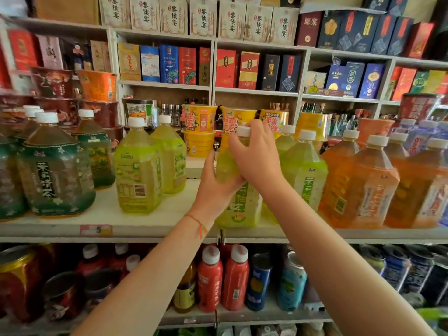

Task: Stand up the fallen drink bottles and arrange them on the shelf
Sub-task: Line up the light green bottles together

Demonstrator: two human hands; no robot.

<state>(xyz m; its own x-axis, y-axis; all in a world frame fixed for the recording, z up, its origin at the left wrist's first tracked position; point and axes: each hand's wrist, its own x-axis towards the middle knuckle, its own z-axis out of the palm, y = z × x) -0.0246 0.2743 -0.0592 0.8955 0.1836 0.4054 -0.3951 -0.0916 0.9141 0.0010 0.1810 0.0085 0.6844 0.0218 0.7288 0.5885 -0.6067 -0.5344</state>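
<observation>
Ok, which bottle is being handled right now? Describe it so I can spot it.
Find the white middle shelf lined with big tea bottles. In its yellow-green group, take the front bottle just right of the gap. Unlike its neighbours, both hands hold it: left hand on its side, right hand around its neck.

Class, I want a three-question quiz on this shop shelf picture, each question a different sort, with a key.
1. True or false: both hands hold the same light green bottle.
2. Which hand is nearer its white cap? A left hand B right hand
3. Fill in: the bottles right of the held one, such as the orange bottle, are ____ in colour.

Key: 1 true. 2 B. 3 orange.
</observation>
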